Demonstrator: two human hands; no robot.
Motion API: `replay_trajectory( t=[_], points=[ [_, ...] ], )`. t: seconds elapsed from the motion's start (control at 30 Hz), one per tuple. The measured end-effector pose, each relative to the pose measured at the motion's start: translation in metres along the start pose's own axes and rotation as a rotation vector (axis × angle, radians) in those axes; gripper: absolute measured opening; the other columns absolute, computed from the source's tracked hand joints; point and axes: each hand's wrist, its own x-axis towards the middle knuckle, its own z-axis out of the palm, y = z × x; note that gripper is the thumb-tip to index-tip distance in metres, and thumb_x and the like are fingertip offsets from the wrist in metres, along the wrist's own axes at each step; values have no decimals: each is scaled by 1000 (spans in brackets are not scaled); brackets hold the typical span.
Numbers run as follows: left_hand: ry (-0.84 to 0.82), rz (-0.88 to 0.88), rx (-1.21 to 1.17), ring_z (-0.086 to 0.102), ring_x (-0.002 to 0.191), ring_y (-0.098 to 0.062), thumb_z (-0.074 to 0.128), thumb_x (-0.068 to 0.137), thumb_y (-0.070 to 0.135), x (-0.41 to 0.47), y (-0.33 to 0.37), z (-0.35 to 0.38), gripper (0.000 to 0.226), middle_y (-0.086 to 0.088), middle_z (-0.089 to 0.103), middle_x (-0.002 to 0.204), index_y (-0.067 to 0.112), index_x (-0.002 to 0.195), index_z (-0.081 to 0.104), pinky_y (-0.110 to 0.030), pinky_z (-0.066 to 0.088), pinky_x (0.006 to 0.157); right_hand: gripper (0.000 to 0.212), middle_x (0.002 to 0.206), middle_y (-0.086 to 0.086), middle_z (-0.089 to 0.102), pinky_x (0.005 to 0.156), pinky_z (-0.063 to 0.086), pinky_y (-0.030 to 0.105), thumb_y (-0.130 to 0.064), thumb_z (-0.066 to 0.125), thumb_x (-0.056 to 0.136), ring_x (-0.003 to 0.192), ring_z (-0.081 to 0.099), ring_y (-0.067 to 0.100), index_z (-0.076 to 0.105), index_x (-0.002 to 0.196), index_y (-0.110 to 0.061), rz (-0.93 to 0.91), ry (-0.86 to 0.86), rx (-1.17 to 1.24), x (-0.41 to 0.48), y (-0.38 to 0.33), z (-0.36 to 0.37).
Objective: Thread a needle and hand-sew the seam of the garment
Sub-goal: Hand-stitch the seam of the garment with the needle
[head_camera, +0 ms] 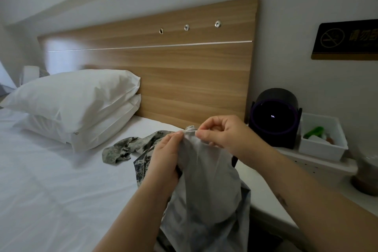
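Bedsheet [51, 180], wooden headboard [184, 71] and stacked pillows [77, 104] fill my view. Over the sheet the left hand [165, 159] grips the garment [204, 180], the right hand [221, 135] pinching its top edge, perhaps with a needle [190, 132].

White bed [51, 180] bears 2 stacked pillows [77, 104], camouflage garment [126, 147].

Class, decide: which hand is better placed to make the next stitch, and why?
Probably the right hand: its fingertips pinch at the top seam edge of the garment, while the left hand grips it lower down, steadying it.
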Motion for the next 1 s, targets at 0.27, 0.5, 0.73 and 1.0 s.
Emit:
replay_trajectory(
  t=[0.27,0.5,0.73,1.0],
  points=[
    [12,-72,-98,62,108,-37,55,95,20,9,-4,0,39,-28,63,116,-11,119,57,-46,49,97,7,50,-10,47,49,32,15,-18,68,79,44,36,2,66,77,-12,-108,-153,161,-10,-8,-19],
    [-238,14,-28,64,66,-17,61,85,23,-5,1,-8,14,-10,66,77,9,85,63,-26,55,58,28,67,-11,65,72,52,28,-47,66,80,58,54,1,74,89,-22,13,5,-175,2,-6,-32],
    [-469,72,164,58,65,-14,62,76,30,-25,11,-10,13,-4,63,72,22,67,65,-25,50,63,67,73,8,54,60,40,19,-64,69,67,63,46,15,68,98,-4,241,-462,-278,17,3,-38],
    [-380,149,310,57,66,-11,64,75,38,-25,11,-15,14,2,62,69,28,66,67,-26,47,65,14,63,-6,60,58,46,12,-32,74,73,60,55,1,69,75,-19,116,-317,-59,14,6,-44]
  ],
)
